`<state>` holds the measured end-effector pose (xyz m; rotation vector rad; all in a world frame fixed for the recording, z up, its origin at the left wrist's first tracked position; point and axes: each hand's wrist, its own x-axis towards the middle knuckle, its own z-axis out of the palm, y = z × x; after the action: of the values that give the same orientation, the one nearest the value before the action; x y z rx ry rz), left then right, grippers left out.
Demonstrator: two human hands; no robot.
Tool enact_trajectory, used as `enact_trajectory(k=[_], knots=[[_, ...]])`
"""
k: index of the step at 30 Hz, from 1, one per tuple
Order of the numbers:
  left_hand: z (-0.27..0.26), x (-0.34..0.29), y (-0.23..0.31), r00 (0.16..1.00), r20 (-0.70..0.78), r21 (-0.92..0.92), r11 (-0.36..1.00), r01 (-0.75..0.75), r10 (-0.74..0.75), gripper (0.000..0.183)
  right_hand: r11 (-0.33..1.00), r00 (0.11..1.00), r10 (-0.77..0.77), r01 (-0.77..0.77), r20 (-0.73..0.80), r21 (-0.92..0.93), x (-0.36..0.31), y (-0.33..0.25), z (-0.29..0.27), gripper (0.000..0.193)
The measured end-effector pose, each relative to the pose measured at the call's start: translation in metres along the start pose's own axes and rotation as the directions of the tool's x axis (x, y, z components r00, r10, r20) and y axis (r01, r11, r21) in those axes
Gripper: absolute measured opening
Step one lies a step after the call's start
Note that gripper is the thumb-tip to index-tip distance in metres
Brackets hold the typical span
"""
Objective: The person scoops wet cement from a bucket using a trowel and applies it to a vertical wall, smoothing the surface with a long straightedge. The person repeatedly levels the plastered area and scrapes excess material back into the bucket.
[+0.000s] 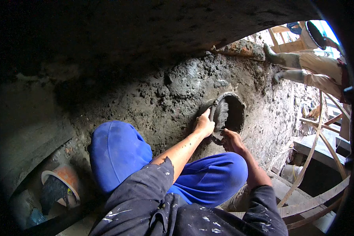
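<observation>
A mortar-smeared bucket [243, 108] lies tipped in front of me on rough, wet ground, its dark mouth facing right. Wet grey mortar [222, 112] shows inside, along the left of the opening. My left hand [204, 125] is closed on the bucket's left rim, the arm reaching across between my knees. At the near edge of the mouth is my right hand [232, 141], its fingers curled beside a dark, mortar-coated piece [216, 139]. Whether that piece is a tool or part of the bucket, I cannot tell.
A dark overhang [137, 27] hangs low across the top. An orange bucket [63, 173] lies at lower left. At right stand another person's booted legs [303, 70], with a bucket [315, 35] above. Bent wooden strips [316, 145] cross the lower right.
</observation>
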<state>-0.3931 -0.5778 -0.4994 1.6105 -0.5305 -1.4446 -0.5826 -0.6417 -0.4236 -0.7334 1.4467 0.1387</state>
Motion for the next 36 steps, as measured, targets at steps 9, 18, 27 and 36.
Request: enact_trajectory(k=[9, 18, 27, 36], knots=[[0.007, 0.006, -0.007, 0.973, -0.114, 0.088, 0.978, -0.191, 0.201, 0.07, 0.362, 0.869, -0.455, -0.021, -0.196, -0.932, -0.049, -0.047, -0.027, 0.037], [0.013, 0.011, -0.007, 0.999, -0.043, -0.038, 0.999, -0.016, 0.014, 0.071, -0.355, 0.848, -0.459, 0.1, 0.266, -0.93, -0.01, -0.081, -0.018, 0.023], [0.015, 0.02, -0.025, 0.953, -0.138, 0.125, 0.959, -0.253, 0.269, 0.073, -0.206, 0.919, -0.315, 0.177, 0.237, -0.962, -0.029, -0.093, -0.013, 0.028], [0.0, 0.005, 0.003, 0.974, -0.058, 0.021, 0.975, -0.22, 0.221, 0.067, -0.546, 0.927, -0.218, 0.143, 0.304, -0.826, -0.047, -0.13, 0.051, 0.016]])
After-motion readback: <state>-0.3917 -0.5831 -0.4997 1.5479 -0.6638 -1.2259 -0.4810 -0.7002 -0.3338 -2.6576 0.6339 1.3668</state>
